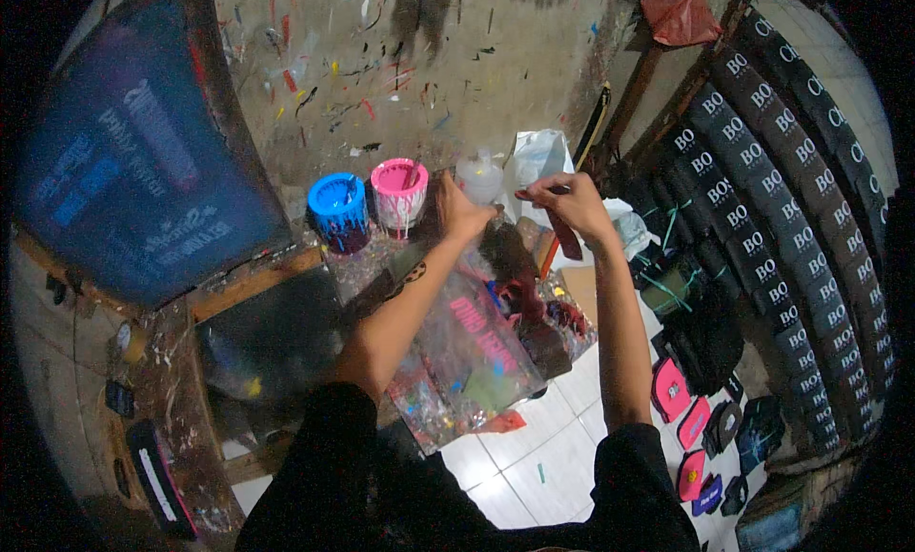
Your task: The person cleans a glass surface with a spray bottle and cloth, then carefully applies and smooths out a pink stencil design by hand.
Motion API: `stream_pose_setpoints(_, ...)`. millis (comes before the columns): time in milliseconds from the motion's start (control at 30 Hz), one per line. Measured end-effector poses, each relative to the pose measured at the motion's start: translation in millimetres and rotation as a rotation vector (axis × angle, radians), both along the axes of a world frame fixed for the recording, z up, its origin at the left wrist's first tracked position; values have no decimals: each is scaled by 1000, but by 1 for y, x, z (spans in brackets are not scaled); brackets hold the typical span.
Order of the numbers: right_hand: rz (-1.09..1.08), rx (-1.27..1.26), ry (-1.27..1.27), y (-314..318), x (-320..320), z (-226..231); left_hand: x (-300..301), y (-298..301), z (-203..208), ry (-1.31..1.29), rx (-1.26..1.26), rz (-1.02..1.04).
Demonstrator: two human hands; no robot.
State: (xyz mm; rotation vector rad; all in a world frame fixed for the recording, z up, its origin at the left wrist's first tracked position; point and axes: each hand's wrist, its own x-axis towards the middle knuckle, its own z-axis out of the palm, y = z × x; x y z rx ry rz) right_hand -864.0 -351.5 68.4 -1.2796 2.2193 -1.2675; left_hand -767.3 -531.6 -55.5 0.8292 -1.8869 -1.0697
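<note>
My left hand [461, 213] is closed around the lower side of a translucent whitish plastic container [481, 178] at the back of the paint-spattered table. To its right, my right hand [570, 205] is raised with its fingers pinched together. A dark reddish-brown flat strip [565, 237] hangs down from beneath that palm; its upper end is hidden by the hand. Left of my left hand stand a pink paint tub [401, 182] and a blue paint tub [337, 201], both with drips down their sides and a stick inside.
A clear sheet with pink print [477, 333] lies on the table [429, 428]. White plastic bags [541, 158] stand behind my right hand. A printing screen [143, 171] leans at left. Rows of dark printed fabric [762, 171] hang at right, above pink and dark pieces [671, 388] on the tiles.
</note>
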Motion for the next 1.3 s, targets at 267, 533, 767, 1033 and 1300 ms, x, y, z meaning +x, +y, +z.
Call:
stream_pose_setpoints(267, -134, -7, 318, -31, -47, 37, -24, -8, 25, 81, -214, -232)
stream_pose_setpoints(533, -102, -44, 198, 14, -49, 29, -25, 3, 54, -107, -560, -295)
stream_pose_setpoints(767, -48, -299, -462, 67, -57, -28, -19, 31, 76, -201, -826, -416)
stream_pose_setpoints(1033, -149, -441, -787, 85, -47, -81, -25, 42, 76, -340, -982, -511)
stream_pose_setpoints(1300, -190, -478, -809, 86, -42, -105, -32, 45, 68, -386, -1104, -510)
